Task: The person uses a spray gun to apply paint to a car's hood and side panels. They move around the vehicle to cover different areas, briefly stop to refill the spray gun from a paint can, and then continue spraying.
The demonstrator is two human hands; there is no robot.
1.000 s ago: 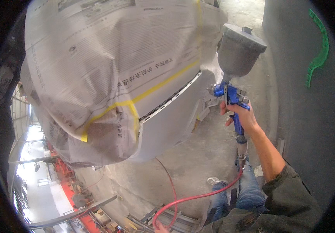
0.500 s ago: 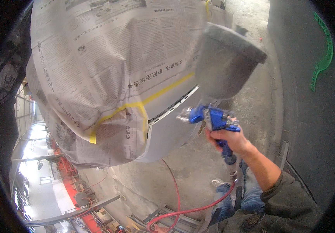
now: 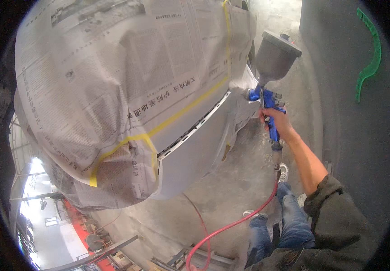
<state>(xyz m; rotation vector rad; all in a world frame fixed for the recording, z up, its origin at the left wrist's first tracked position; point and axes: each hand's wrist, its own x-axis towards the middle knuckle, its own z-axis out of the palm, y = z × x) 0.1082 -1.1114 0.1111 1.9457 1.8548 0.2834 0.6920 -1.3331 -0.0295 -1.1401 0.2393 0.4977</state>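
Note:
My right hand [image 3: 274, 119] is closed round a blue spray gun [image 3: 267, 99] with a grey cup [image 3: 276, 56] on top and a red hose [image 3: 258, 212] below. A pale mist spreads left from the nozzle toward the far end of a white body panel [image 3: 190, 158]. Above that panel, newspaper [image 3: 127, 72] and yellow tape [image 3: 186, 108] cover the bulging vehicle body; a dark slotted gap runs along the panel's upper edge. At the lower edge my left hand [image 3: 193, 268] grips the hose, only slightly showing.
A dark wall [image 3: 339, 135] with a green curved part [image 3: 371, 58] runs along my right. My legs and feet are on the concrete floor [image 3: 226, 189]. Metal bars [image 3: 190, 257], a red strip [image 3: 82, 226] of floor or bench and assorted items are at the lower left.
The spray gun swung left and close to me, then went back right and farther along the panel, higher in view. Mist now shows at its nozzle. A foot has stepped forward.

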